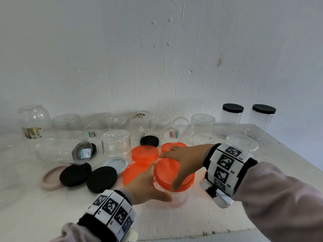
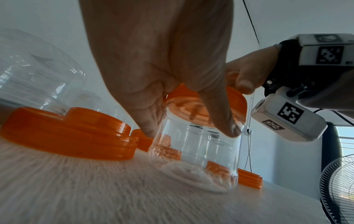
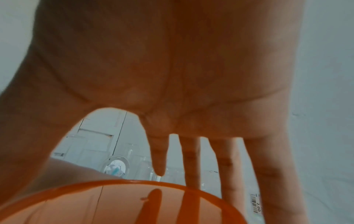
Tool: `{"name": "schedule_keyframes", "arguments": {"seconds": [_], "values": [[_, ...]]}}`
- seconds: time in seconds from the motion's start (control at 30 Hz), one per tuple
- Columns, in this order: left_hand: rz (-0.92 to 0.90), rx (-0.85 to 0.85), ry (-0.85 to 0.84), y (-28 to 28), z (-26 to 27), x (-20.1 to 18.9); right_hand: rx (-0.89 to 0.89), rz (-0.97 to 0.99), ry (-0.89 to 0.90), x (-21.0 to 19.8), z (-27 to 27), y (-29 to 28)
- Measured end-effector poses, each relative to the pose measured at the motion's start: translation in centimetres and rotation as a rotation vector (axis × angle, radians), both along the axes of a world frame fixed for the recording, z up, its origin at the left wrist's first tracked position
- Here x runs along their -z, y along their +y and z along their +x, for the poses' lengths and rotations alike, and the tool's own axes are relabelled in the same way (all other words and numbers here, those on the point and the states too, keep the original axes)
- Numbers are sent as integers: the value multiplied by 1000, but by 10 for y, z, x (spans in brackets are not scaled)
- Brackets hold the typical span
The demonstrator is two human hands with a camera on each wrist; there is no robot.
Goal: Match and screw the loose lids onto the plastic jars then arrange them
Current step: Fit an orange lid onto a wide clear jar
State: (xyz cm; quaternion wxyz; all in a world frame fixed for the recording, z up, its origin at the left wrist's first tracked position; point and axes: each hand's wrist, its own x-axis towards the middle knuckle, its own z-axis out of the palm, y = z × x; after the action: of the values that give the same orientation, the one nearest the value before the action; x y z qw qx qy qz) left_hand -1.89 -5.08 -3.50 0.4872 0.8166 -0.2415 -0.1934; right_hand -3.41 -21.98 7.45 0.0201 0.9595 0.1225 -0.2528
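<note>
Near strip of the table (image 1: 174, 222): bare board, open to a hand along the front edge. Mid-left: black lids (image 1: 88, 177) and loose orange lids (image 1: 144, 154) bar the way. Far row: crowded clear jars (image 1: 116, 145). Far right corner: two black-capped jars (image 1: 248, 115).

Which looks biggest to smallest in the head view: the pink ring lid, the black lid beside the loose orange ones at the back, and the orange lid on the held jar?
1. Orange plastic lid on the held clear jar, though it's nearest the camera.
2. Pale pink ring-shaped lid, partly covered.
3. Small black round lid, farthest back.
</note>
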Motion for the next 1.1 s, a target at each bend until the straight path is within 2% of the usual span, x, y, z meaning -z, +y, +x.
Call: {"name": "schedule_keyframes", "arguments": {"seconds": [0.27, 0.5, 0.7, 0.9, 1.1], "values": [[34, -7, -24, 0, 0, -1, 68, -35, -82, 12, 0, 1], [17, -4, -18, -1, -1, -2, -15, 31, -11, 1, 0, -1], [31, -7, -13, -1, -1, -2, 63, -38, -70, 7, -1, -1], [37, -4, -29, -2, -2, -3, -33, 19, 17, -3, 1, -2], [47, 1, -28, -2, -4, -6, 37, -44, -68, 7, -2, 2]]}}
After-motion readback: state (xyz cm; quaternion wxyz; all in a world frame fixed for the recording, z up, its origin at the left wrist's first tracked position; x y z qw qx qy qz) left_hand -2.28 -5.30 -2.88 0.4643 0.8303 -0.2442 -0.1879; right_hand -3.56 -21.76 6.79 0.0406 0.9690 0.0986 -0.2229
